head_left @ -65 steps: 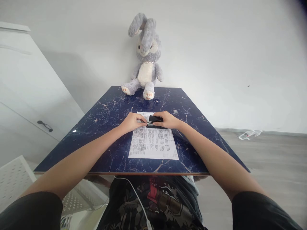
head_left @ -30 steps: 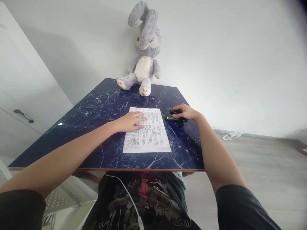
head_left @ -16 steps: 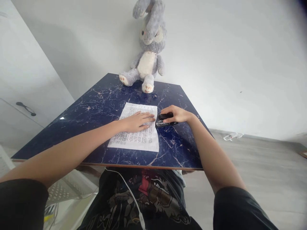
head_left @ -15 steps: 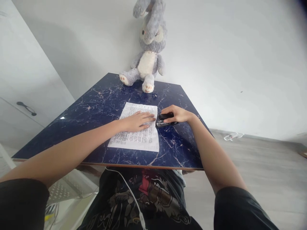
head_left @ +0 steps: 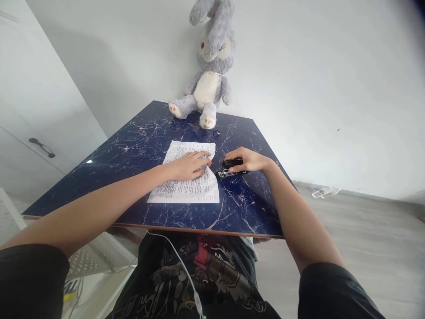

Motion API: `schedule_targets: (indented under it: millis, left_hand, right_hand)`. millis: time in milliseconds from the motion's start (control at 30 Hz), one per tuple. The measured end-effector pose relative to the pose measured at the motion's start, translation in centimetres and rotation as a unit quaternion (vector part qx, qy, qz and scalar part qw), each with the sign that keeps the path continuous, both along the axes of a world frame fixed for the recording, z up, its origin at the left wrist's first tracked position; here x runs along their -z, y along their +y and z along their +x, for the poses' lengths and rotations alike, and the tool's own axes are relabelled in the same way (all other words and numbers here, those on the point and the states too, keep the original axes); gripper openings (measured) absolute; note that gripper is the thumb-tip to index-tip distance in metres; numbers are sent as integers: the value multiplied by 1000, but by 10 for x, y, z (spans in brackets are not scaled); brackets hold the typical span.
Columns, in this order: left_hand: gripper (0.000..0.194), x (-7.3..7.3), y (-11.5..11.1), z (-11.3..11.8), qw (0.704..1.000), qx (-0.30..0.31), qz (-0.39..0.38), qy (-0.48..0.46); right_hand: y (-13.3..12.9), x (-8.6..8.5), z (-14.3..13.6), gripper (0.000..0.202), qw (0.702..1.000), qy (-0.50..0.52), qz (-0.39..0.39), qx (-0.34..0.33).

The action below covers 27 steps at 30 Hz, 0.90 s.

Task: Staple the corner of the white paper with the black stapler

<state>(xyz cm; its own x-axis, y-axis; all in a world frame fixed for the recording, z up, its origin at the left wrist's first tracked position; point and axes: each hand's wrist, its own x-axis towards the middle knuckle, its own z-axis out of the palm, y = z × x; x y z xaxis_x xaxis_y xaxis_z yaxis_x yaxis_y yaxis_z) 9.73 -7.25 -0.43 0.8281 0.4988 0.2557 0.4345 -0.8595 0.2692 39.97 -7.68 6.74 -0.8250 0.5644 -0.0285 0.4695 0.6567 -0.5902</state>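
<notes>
White printed paper point(head_left: 186, 191) lies on the dark blue marbled table. My left hand point(head_left: 191, 165) rests over its middle, fingers bent at the right edge, where the paper is creased and lifted a little. Whether it is one sheet or more I cannot tell. Just to the right, my right hand point(head_left: 245, 159) is closed around a black stapler point(head_left: 229, 169), fingers on top and thumb along the near side. The stapler's front end points left, and a narrow gap separates it from the paper's edge.
A grey plush rabbit point(head_left: 212, 84) sits at the table's point(head_left: 133, 150) far edge against the wall. A white cabinet point(head_left: 29, 106) stands at left. A white cable point(head_left: 181, 261) hangs over my lap, and a clear plastic item point(head_left: 325, 191) lies on the floor at right.
My left hand's fingers have curled from lying flat, and the paper's right edge has moved left, away from the stapler. My right hand still holds the stapler in nearly the same place.
</notes>
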Motion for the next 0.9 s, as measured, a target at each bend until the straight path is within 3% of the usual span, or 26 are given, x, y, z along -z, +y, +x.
schedule_targets:
  millis: [167, 367, 467, 667, 767, 900]
  left_hand:
    - [39, 3, 0, 1, 1000, -9, -2, 9]
    - [52, 0, -8, 7, 997, -5, -63, 40]
    - [65, -5, -16, 10, 993, -19, -78, 82]
    - [67, -5, -26, 17, 994, -47, -66, 68]
    - [66, -2, -26, 17, 995, -48, -57, 60]
    - [66, 0, -29, 16, 995, -58, -55, 54]
  right_hand:
    - [0, 6, -11, 30, 1000, 9, -1, -20]
    - [1, 10, -20, 33, 1000, 13, 13, -22]
    - [-1, 9, -24, 32, 999, 4, 30, -14]
    - [-8, 3, -33, 36, 1000, 5, 8, 13]
    - [-13, 6, -42, 46, 996, 43, 4, 81]
    - [-18, 19, -62, 42, 982, 10, 85, 166]
